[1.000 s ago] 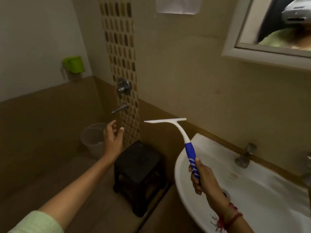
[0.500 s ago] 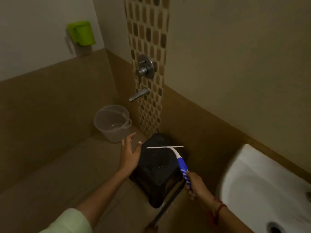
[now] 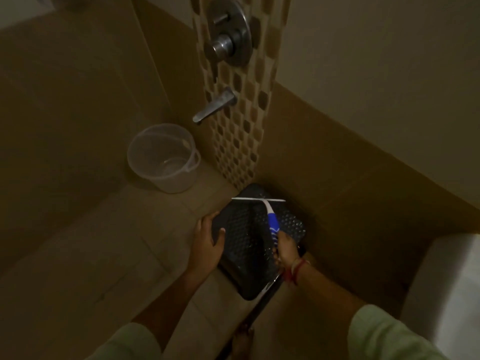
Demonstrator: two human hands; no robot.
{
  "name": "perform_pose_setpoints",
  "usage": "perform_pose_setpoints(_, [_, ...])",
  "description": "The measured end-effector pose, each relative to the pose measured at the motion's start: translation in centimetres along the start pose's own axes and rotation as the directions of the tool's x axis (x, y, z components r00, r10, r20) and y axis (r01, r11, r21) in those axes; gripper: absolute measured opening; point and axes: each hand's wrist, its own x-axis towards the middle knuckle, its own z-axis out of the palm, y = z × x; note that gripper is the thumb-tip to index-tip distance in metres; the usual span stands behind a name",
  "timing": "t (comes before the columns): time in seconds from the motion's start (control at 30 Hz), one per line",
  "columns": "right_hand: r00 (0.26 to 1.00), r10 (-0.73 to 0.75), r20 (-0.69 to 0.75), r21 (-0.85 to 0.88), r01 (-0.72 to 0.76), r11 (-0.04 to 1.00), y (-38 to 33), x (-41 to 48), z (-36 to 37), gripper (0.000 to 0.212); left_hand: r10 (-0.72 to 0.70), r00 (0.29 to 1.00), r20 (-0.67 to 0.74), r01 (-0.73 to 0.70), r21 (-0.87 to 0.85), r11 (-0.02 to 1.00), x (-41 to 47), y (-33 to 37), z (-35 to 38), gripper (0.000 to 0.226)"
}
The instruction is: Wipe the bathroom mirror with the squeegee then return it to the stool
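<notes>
The squeegee [image 3: 271, 219] has a white blade and a blue-and-white handle. It lies low over the black stool [image 3: 244, 245], its blade near the stool's far edge. My right hand [image 3: 287, 249] grips the handle's lower end. My left hand [image 3: 207, 241] rests on the stool's left edge, fingers curled over it. The stool stands on the floor in the corner below the tiled strip. The mirror is out of view.
A clear plastic bucket [image 3: 163, 158] stands on the floor left of the stool, under a metal spout [image 3: 214, 106] and a round valve [image 3: 230, 40]. The white sink [image 3: 446, 287] juts in at the right. My bare foot [image 3: 241, 341] shows at the bottom.
My head has tilted down and closer to the stool. My right hand has lowered the squeegee onto the stool top. My left hand has dropped from the air onto the stool's left edge.
</notes>
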Motion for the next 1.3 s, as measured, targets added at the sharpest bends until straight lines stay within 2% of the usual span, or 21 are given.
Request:
perform_pose_setpoints(0.13, [0.999,0.03,-0.033,-0.067,-0.032,0.997,0.3,2.8,1.7,0.034,0.036,0.998,0.056,-0.038,0.022,0.999,1.9,-1.1,0.7,0.038])
perform_pose_setpoints(0.23, [0.999,0.049,0.001,-0.071,-0.049,0.996,1.2,4.1,2.4,0.032,0.048,0.996,0.075,-0.051,0.031,0.998,2.6,-2.1,1.0,0.038])
perform_pose_setpoints(0.37, [0.992,0.106,0.065,-0.071,-0.101,0.992,3.2,4.3,2.6,0.024,0.022,0.995,0.097,-0.023,0.018,1.0,1.8,-3.4,1.2,0.04])
perform_pose_setpoints(0.47, [0.993,0.109,0.052,-0.094,-0.104,0.99,4.7,4.6,2.7,0.022,-0.005,0.993,0.115,0.003,0.023,1.0,0.8,-4.7,1.3,0.04])
perform_pose_setpoints(0.53, [0.996,0.079,0.033,-0.271,-0.067,0.96,5.4,5.2,2.7,0.022,0.012,0.993,0.113,-0.022,0.086,0.996,0.4,-5.8,1.6,0.038])
perform_pose_setpoints(0.63, [0.998,0.059,0.031,-0.588,-0.03,0.808,6.1,6.0,2.2,0.031,0.061,0.986,0.154,-0.091,0.198,0.976,0.1,-7.0,2.2,0.035])
perform_pose_setpoints(0.7, [0.997,0.066,0.037,-0.688,-0.022,0.726,6.5,6.6,2.2,0.035,0.084,0.979,0.184,-0.127,0.239,0.963,-0.2,-7.7,2.8,0.032])
perform_pose_setpoints(0.8, [0.998,0.055,0.03,-0.741,-0.015,0.672,7.1,6.9,2.7,0.036,0.078,0.977,0.198,-0.13,0.265,0.955,-0.9,-8.8,3.7,0.03])
perform_pose_setpoints(0.9, [1.0,-0.005,0.008,-0.758,0.009,0.652,7.8,7.3,2.8,0.034,0.042,0.979,0.202,-0.099,0.28,0.955,-1.4,-9.5,4.4,0.029])
perform_pose_setpoints(1.03, [0.999,0.035,-0.016,-0.695,-0.037,0.718,7.5,7.8,2.7,0.035,0.023,0.972,0.235,-0.1,0.321,0.942,-1.9,-10.3,4.9,0.03])
perform_pose_setpoints(1.13, [0.998,-0.052,-0.035,-0.66,0.016,0.751,7.2,6.8,2.2,0.03,-0.025,0.973,0.227,-0.052,0.326,0.944,-2.3,-10.0,4.7,0.031])
perform_pose_setpoints(1.23, [0.993,-0.119,-0.02,-0.576,0.086,0.813,7.4,4.0,0.9,0.028,-0.013,0.97,0.245,-0.063,0.303,0.951,-3.5,-7.7,3.8,0.031])
perform_pose_setpoints(1.3, [0.985,-0.175,-0.007,-0.441,0.154,0.884,7.0,1.6,0.2,0.024,0.029,0.976,0.217,-0.089,0.273,0.958,-4.2,-5.7,3.3,0.03])
